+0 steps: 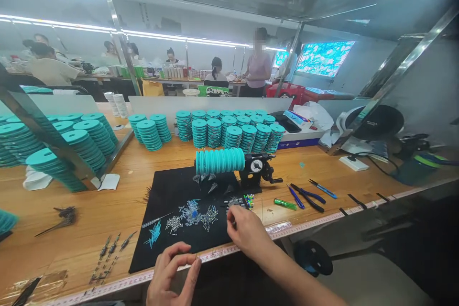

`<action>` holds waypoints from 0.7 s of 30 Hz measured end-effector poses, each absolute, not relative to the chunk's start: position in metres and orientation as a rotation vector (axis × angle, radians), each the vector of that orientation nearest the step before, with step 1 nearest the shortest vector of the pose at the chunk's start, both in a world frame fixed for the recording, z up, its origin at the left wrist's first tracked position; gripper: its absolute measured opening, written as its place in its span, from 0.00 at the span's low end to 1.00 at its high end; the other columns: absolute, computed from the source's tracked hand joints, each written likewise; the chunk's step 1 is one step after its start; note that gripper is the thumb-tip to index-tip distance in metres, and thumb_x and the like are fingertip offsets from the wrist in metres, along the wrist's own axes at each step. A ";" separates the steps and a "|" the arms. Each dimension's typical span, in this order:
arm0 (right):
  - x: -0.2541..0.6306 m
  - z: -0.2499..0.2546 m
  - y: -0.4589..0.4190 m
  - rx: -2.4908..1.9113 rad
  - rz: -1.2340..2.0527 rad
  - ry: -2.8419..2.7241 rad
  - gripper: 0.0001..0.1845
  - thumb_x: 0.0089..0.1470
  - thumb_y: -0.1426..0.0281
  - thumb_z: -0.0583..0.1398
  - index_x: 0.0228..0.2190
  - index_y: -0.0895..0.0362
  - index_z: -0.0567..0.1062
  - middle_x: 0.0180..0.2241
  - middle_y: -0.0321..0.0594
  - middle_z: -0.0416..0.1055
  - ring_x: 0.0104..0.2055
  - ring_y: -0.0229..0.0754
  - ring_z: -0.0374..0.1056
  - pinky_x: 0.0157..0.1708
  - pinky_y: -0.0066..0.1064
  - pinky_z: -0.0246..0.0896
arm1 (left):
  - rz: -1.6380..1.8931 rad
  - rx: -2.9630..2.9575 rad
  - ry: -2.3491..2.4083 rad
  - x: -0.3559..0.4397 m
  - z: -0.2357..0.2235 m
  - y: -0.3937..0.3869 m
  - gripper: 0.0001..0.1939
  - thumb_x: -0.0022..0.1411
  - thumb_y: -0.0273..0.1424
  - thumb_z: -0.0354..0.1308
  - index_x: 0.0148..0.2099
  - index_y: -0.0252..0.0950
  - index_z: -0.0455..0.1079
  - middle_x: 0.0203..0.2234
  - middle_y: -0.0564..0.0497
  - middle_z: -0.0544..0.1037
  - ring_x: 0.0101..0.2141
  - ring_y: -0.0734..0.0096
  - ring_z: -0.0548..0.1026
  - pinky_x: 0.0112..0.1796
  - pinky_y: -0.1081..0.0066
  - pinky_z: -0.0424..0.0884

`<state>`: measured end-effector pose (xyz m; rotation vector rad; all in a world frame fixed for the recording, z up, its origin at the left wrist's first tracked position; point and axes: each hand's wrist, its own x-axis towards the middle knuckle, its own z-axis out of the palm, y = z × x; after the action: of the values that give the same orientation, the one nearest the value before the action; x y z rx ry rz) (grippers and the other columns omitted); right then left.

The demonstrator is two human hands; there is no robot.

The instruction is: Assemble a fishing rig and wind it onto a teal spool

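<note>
Turquoise is shown on the stacked spools (184, 125), and black on the mat (168, 229). Blue is seen on the plier handles (307, 194), while a mottled turquoise-and-white pattern is displayed on the far screen (324, 59).

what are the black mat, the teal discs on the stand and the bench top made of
The black mat looks like matte rubber or felt, with no shine; the picture can't settle which. The teal discs look like moulded plastic, smooth with a soft sheen. The bench top looks like varnished wood, showing grain and a glossy glare.

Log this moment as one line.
left hand: pinched, item unclear | right hand: over black mat | beside: teal spools on winder
</note>
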<state>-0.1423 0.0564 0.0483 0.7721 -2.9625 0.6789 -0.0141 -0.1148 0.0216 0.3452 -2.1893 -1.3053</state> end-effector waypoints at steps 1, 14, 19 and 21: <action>-0.141 0.051 0.060 0.775 0.780 -2.943 0.08 0.53 0.81 0.56 0.31 0.57 0.71 0.29 0.38 0.73 0.31 0.41 0.71 0.32 0.29 0.61 | -1.323 0.333 -2.189 -0.017 0.024 -0.117 0.15 0.57 0.46 0.60 0.28 0.41 0.76 0.37 0.46 0.77 0.41 0.57 0.75 0.44 0.64 0.69; -0.133 0.082 0.049 0.665 2.708 -2.427 0.13 0.48 0.63 0.69 0.30 0.59 0.75 0.26 0.37 0.73 0.29 0.39 0.71 0.32 0.31 0.67 | -1.727 0.546 -2.191 -0.028 0.051 -0.113 0.18 0.54 0.49 0.63 0.28 0.39 0.75 0.24 0.53 0.78 0.29 0.65 0.75 0.34 0.74 0.70; -0.139 0.085 0.053 0.818 2.694 -2.353 0.16 0.52 0.58 0.67 0.29 0.59 0.75 0.25 0.34 0.68 0.27 0.35 0.64 0.28 0.26 0.58 | -1.735 0.581 -2.154 -0.038 0.057 -0.096 0.18 0.53 0.49 0.63 0.27 0.39 0.75 0.23 0.53 0.78 0.29 0.65 0.75 0.31 0.75 0.70; -0.141 0.084 0.056 0.858 2.595 -2.328 0.15 0.55 0.59 0.65 0.30 0.59 0.74 0.27 0.35 0.69 0.30 0.36 0.64 0.31 0.27 0.58 | -1.706 0.581 -2.180 -0.043 0.060 -0.089 0.17 0.54 0.48 0.63 0.27 0.38 0.75 0.22 0.53 0.78 0.28 0.65 0.75 0.32 0.75 0.71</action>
<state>-0.1408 0.0563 0.0839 0.8579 -2.3278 2.5947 -0.0432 -0.0885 0.0597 0.5813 -2.1802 -1.7065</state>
